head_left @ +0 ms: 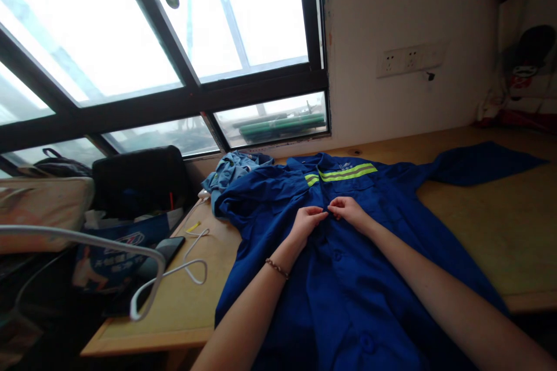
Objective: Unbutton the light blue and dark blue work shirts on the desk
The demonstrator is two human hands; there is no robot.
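Observation:
A blue work shirt [348, 278] with yellow-green reflective stripes lies spread front-up on a wooden table [500, 232], one sleeve stretched out to the right. Both of my hands meet on the shirt's front placket below the collar. My left hand [308, 219] has its fingers pinched on the fabric edge. Close beside it, my right hand [348, 210] is also pinched on the placket. A beaded bracelet sits on my left wrist. Buttons show lower down the front.
A lighter blue garment [230, 171] is bunched at the shirt's left. White hangers [194, 258] and a dark phone [169, 248] lie at the table's left end. A black bag [139, 179] and a printed bag stand by the window. A wall socket [409, 61] sits behind.

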